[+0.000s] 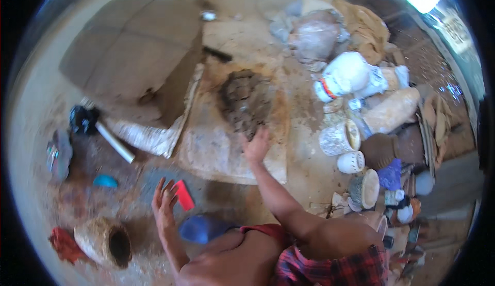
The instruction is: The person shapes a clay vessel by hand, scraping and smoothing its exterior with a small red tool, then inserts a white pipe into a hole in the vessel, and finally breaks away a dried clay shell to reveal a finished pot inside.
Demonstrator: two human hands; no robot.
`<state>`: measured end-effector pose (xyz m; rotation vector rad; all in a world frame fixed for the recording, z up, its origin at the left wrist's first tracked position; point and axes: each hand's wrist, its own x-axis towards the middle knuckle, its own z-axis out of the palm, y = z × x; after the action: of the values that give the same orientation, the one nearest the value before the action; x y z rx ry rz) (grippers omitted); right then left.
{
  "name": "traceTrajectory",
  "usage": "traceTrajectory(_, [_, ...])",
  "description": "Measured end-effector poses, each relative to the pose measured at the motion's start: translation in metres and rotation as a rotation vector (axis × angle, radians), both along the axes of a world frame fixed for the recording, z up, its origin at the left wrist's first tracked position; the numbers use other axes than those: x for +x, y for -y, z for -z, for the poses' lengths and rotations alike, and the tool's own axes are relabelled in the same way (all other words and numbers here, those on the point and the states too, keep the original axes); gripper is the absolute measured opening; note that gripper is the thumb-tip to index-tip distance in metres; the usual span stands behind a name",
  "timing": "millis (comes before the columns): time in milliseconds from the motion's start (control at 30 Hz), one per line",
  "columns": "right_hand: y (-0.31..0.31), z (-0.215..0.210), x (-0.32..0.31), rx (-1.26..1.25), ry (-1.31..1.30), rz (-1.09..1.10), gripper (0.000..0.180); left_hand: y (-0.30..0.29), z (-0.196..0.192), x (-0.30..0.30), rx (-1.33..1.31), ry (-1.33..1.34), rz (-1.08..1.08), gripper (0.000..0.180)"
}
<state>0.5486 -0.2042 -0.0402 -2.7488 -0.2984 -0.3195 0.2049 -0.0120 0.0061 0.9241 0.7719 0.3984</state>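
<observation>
R hand: (253,146) fingers spread, reaching the near edge of the dark clay pile; nothing seen in it, can't tell if fingertips actually touch (bit blurry tbh).
L hand: (165,198) fingers spread wide, nothing in it, up near the red slab (184,195).
Clay pile: (245,97) sits on the pale sheet (216,154) on the floor, roughly mid-view, just right of the big grey-brown block (134,54).
Done so far: imo the clay's already in a heap on the sheet, w/ lumps bunched together.
Left afaict: still clumpy & uneven, not one smooth mass; no formed piece on the sheet. I'd call it early-ish, but that's a guess.
Big block: mostly whole, ragged notch near its lower edge; can't tell if the lumps came from there.
Nearby stuff: dark bar (217,54) past the pile's far end, white pipe (114,141) off left, neither in hand rn.
</observation>
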Motion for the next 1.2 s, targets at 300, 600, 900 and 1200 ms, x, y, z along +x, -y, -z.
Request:
traceTrajectory(300, [-0.009,-0.020,0.005,-0.104,-0.087,0.080,0.054,0.008,0.002,0.009,-0.001,0.132,0.039,0.074])
traceTrajectory(600, [0.040,-0.005,0.071,-0.382,-0.464,-0.372,0.026,0.013,-0.008,0.011,-0.019,0.151,0.054,0.074])
traceTrajectory(900, [0.057,-0.130,0.025,0.004,-0.352,-0.100,0.048,0.001,-0.038,0.030,0.059,0.074,0.108,0.082])
traceTrajectory(1200, [-0.032,-0.135,0.086,-0.278,0.028,-0.195,0.045,0.009,-0.048,0.029,0.071,0.084,0.102,0.083])
